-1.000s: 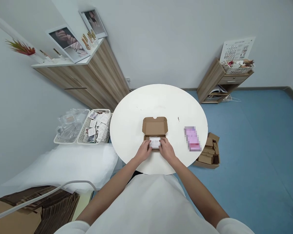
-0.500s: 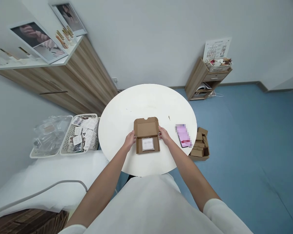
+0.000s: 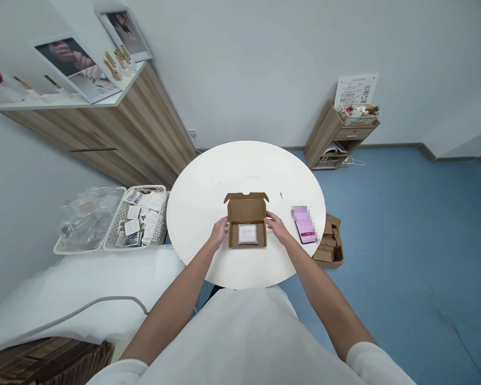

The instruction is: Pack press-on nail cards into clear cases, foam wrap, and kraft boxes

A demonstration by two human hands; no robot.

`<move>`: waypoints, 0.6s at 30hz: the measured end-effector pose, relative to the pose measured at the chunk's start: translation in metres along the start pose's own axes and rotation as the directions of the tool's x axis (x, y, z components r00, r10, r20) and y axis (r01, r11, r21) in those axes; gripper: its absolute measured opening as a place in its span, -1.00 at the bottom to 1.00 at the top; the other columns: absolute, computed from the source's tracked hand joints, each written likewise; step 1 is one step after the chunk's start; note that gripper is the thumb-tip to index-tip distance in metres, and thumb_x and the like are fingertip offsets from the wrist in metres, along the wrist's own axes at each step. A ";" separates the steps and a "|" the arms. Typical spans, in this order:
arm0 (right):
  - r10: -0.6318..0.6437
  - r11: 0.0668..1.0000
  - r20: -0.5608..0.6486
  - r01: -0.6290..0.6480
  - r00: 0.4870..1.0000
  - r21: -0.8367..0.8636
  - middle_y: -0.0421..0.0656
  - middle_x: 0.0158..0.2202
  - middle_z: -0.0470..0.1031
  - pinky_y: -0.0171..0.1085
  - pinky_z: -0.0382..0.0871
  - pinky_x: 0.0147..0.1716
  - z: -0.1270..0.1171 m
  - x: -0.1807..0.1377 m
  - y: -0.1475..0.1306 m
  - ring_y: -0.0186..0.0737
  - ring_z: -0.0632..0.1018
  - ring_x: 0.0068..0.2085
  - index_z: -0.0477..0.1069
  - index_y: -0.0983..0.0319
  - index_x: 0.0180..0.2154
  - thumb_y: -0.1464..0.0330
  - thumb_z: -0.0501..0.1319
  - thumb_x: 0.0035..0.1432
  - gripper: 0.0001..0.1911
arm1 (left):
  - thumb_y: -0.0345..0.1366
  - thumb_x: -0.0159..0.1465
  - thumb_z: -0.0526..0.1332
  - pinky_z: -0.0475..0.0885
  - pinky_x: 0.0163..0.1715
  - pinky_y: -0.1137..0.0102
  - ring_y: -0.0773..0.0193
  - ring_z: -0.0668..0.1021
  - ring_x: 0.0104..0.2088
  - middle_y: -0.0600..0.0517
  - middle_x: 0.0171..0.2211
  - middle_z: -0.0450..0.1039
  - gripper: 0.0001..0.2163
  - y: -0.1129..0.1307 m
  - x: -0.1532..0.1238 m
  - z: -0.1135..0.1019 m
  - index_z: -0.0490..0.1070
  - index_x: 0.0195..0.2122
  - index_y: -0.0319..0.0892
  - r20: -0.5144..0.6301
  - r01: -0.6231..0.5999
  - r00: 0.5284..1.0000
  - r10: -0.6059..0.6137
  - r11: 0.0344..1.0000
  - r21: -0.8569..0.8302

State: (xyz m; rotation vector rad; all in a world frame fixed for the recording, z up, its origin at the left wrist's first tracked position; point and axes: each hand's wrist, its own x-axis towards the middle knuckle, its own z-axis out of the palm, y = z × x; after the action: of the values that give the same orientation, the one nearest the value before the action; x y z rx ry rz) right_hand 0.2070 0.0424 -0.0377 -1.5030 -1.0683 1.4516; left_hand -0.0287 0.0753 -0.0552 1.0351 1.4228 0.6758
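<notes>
Big round white desk (image 3: 208, 176) takes up the middle. A wooden cabinet (image 3: 116, 128) stands off at 10 o'clock and a bed (image 3: 84, 283) under a white sheet at 8, nothing blocking the hands. At 9 o'clock there's a white basket (image 3: 160, 214) full of small cards, with a clear tray (image 3: 86, 219) beside it. On the floor at 4 sits a carton (image 3: 331, 246) of folded brown boxes. A pink phone (image 3: 304, 224) lies at 3 o'clock of the cardboard box (image 3: 246, 211), which sits near the desk's middle, lid flipped up and back, a white packet (image 3: 247, 234) flat inside. Left hand (image 3: 219, 233) and right hand (image 3: 278, 227) bracket it, fingers loose against the side walls, not clenched.
</notes>
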 end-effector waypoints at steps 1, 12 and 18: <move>-0.014 1.000 0.015 0.014 1.000 -0.023 -0.22 0.04 0.28 -0.21 0.23 -0.13 -0.001 -0.002 0.001 -0.23 0.36 -0.10 0.26 0.05 0.00 0.27 0.09 -0.02 -0.53 | -0.13 0.20 -0.08 0.31 -0.16 0.27 0.15 0.34 -0.02 -0.05 0.03 0.27 -0.62 -0.002 -0.001 -0.002 0.30 -0.03 -0.11 0.001 0.004 1.000 -0.004 1.000 -0.003; -0.041 0.986 0.092 0.055 0.995 -0.157 -0.15 -0.21 0.35 -0.26 0.30 -0.25 -0.008 -0.008 0.024 -0.30 0.40 -0.23 0.14 0.13 0.07 0.53 0.03 -0.19 -0.32 | -0.21 0.14 -0.06 0.31 -0.17 0.26 0.21 0.46 -0.15 -0.08 -0.12 0.43 -0.59 -0.011 -0.019 -0.024 0.24 0.02 -0.12 0.084 0.029 0.996 -0.029 1.000 -0.001; -0.029 0.993 0.136 0.045 0.990 -0.113 -0.19 -0.31 0.35 -0.26 0.30 -0.26 -0.005 -0.013 0.020 -0.31 0.43 -0.26 0.16 0.18 0.01 0.54 0.02 -0.20 -0.38 | -0.19 0.15 -0.06 0.36 -0.30 0.35 0.27 0.50 -0.29 -0.09 -0.17 0.41 -0.58 -0.014 -0.021 -0.022 0.23 0.02 -0.15 0.127 0.106 0.987 -0.098 0.993 -0.056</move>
State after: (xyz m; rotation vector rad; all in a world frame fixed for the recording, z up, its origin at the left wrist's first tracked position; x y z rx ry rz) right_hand 0.2136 0.0229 -0.0519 -1.4739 -1.2745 1.5042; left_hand -0.0543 0.0545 -0.0544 0.9325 1.3289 0.5689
